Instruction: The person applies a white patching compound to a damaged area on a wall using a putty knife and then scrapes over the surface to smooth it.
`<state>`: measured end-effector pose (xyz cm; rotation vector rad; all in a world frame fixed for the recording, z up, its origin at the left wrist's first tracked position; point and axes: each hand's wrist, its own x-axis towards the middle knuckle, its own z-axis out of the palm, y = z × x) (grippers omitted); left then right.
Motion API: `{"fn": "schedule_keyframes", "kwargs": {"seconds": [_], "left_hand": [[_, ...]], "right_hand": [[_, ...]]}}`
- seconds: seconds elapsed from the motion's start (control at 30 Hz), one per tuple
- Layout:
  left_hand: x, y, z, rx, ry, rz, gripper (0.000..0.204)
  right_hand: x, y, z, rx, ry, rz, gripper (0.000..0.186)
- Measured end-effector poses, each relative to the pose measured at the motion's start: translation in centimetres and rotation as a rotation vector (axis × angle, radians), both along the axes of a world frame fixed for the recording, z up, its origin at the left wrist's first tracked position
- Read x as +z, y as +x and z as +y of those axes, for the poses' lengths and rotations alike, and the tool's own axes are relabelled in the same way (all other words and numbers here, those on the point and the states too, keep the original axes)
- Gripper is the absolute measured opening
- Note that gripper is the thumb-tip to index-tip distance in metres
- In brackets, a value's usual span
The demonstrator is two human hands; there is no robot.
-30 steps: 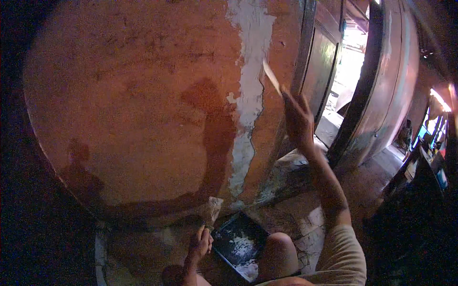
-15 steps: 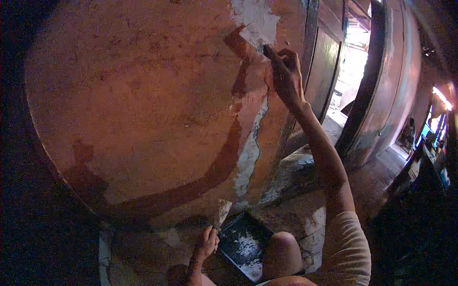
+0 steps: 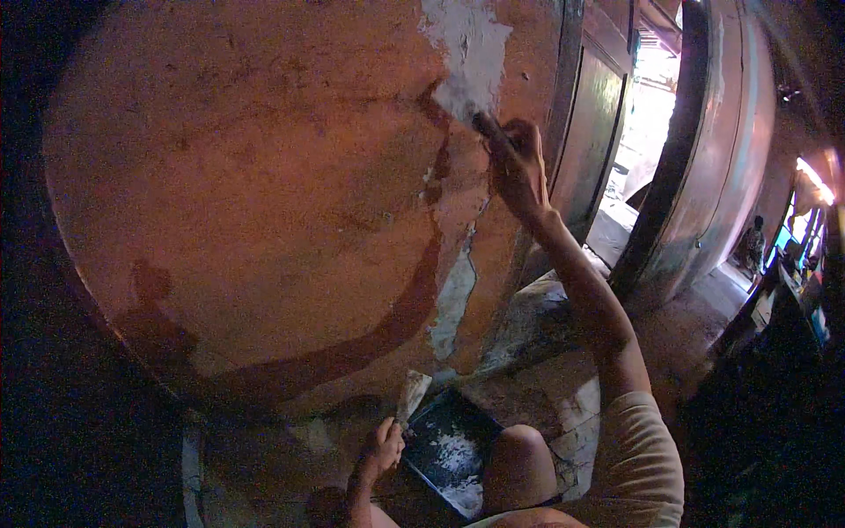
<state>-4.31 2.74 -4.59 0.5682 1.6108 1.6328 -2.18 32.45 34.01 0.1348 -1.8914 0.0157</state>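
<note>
My right hand [image 3: 521, 167] is raised to the orange wall [image 3: 264, 194], its fingers closed round the dark handle of a putty knife [image 3: 489, 129]. The pale blade, blurred, lies against the lower end of a white filler patch [image 3: 480, 48]. Below it a jagged grey strip of bare plaster [image 3: 456, 304] runs down the wall. Low down, my left hand [image 3: 383, 449] grips a second putty knife [image 3: 413, 393], its smeared blade pointing up. Just right of that hand, a black tray [image 3: 422, 482] on the floor holds white paste.
My knee [image 3: 524, 462] is beside the tray. A wooden door [image 3: 591, 132] and a bright doorway [image 3: 650, 114] stand right of the wall. Another person [image 3: 755, 245] is far off at the right. My arm's shadow falls across the wall.
My right hand and its putty knife have moved down the wall a little, and the white filler reaches lower. The left hand has hardly moved.
</note>
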Motion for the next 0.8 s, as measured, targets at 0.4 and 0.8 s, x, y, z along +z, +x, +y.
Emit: {"fn": "schedule_keyframes", "kwargs": {"seconds": [0.4, 0.8], "left_hand": [[3.1, 0.2, -0.3, -0.083, -0.119, -0.042, 0.033], [2.9, 1.3, -0.8, -0.06, -0.069, -0.005, 0.028]], "right_hand": [[3.0, -0.8, 0.4, -0.127, 0.167, 0.388, 0.038], [3.8, 3.1, -4.4, 0.569, -0.671, -0.031, 0.042]]}}
